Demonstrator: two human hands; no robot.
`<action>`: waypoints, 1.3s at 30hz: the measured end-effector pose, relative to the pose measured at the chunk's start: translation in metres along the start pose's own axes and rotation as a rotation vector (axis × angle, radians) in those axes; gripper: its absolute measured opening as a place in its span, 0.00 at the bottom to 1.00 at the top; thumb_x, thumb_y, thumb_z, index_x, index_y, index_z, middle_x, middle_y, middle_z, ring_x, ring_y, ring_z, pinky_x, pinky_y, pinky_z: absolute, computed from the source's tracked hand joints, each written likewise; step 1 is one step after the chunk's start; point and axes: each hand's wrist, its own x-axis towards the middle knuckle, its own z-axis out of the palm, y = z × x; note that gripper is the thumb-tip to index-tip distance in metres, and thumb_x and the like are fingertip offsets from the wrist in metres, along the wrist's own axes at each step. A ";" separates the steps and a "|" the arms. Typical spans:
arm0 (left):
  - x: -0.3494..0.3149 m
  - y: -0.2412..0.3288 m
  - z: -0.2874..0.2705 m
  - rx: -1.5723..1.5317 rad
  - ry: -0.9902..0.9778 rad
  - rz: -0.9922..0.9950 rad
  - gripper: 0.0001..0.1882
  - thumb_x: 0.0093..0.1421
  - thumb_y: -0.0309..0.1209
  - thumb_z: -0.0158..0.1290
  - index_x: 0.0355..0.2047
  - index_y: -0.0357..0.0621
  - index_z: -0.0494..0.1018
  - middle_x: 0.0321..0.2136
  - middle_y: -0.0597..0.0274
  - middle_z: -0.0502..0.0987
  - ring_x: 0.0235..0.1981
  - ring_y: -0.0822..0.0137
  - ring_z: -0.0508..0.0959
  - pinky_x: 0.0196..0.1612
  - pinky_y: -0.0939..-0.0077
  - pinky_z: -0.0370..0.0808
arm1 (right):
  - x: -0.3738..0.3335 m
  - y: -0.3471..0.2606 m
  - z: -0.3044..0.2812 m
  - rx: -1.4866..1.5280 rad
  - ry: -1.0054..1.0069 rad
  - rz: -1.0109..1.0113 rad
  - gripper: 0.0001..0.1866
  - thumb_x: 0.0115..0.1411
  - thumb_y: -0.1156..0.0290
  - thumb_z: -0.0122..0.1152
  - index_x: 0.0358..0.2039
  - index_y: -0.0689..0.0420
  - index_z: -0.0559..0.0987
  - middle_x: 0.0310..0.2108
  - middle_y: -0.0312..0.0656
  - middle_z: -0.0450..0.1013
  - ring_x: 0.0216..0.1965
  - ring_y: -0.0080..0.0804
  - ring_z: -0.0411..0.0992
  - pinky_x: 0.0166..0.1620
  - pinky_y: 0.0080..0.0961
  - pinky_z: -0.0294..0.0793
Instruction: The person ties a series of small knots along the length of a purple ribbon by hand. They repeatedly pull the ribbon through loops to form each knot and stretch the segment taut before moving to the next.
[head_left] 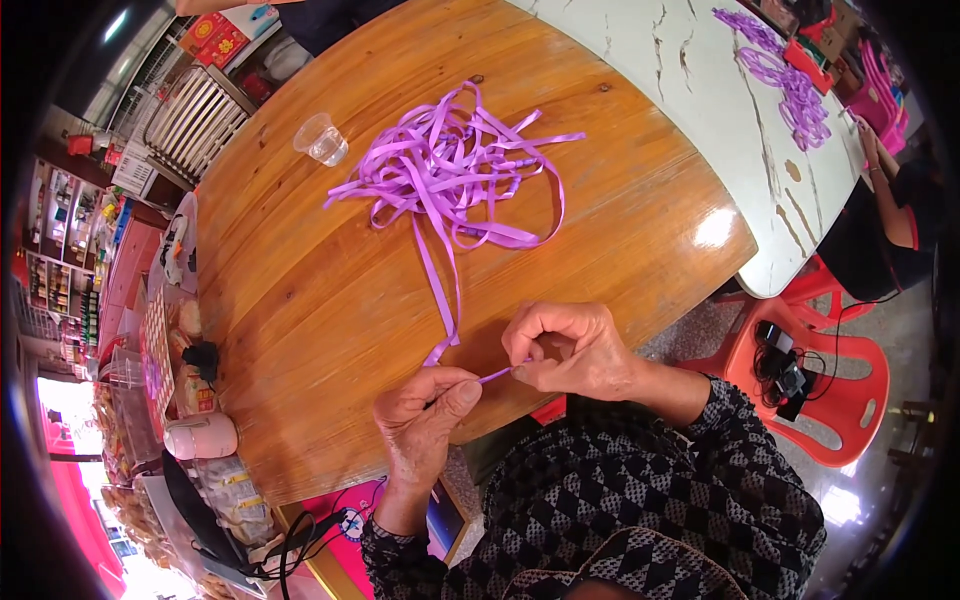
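Note:
A loose heap of purple ribbon (430,165) lies on the wooden table (300,330), with several darker purple bands along it. One length runs from the heap toward me and down to my hands. Near the table's front edge, my left hand (425,410) pinches the ribbon between thumb and forefinger. Close by on the right, my right hand (575,350) has its fingers closed on the same ribbon. A short narrow stretch of it spans the gap between the two hands. What lies inside the right fingertips is mostly hidden.
A clear plastic cup (322,140) stands left of the heap. Right of the wooden table is a white table (700,90) with more purple ribbon (785,95) and another person's arm (893,200). A red plastic chair (845,395) holds black devices with cables (785,370).

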 end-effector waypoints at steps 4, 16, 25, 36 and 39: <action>-0.001 0.003 -0.001 0.043 0.020 0.033 0.07 0.53 0.27 0.59 0.27 0.35 0.76 0.19 0.73 0.70 0.21 0.82 0.66 0.25 0.89 0.63 | -0.001 0.006 0.002 -0.119 -0.016 -0.110 0.10 0.44 0.91 0.55 0.24 0.61 0.73 0.29 0.36 0.66 0.28 0.17 0.63 0.31 0.14 0.63; 0.003 0.020 -0.008 -0.726 0.001 0.278 0.01 0.56 0.22 0.50 0.28 0.37 0.69 0.14 0.69 0.66 0.15 0.78 0.64 0.20 0.84 0.61 | 0.036 -0.013 0.031 -0.404 -0.099 -0.278 0.15 0.46 0.74 0.64 0.36 0.60 0.75 0.33 0.40 0.72 0.32 0.27 0.68 0.44 0.28 0.63; -0.014 0.076 -0.131 -1.040 -0.006 0.611 0.13 0.67 0.34 0.36 0.32 0.39 0.64 0.12 0.73 0.53 0.12 0.79 0.49 0.16 0.80 0.45 | 0.083 -0.007 0.022 -0.968 -0.495 -0.209 0.23 0.41 0.68 0.68 0.40 0.59 0.74 0.36 0.43 0.72 0.38 0.39 0.69 0.48 0.39 0.60; -0.020 0.099 -0.169 -1.123 -0.086 0.653 0.12 0.66 0.33 0.37 0.32 0.37 0.65 0.11 0.74 0.51 0.12 0.80 0.49 0.17 0.82 0.45 | 0.105 0.032 0.090 -1.114 -0.930 -0.245 0.17 0.42 0.66 0.65 0.34 0.54 0.76 0.29 0.43 0.72 0.37 0.43 0.69 0.43 0.41 0.59; -0.025 0.071 -0.228 -1.083 0.100 0.700 0.10 0.66 0.31 0.39 0.31 0.37 0.65 0.11 0.74 0.50 0.11 0.80 0.48 0.17 0.82 0.45 | 0.109 0.018 0.052 -1.050 -0.682 -0.458 0.06 0.46 0.66 0.61 0.21 0.54 0.76 0.21 0.40 0.69 0.30 0.40 0.69 0.37 0.38 0.61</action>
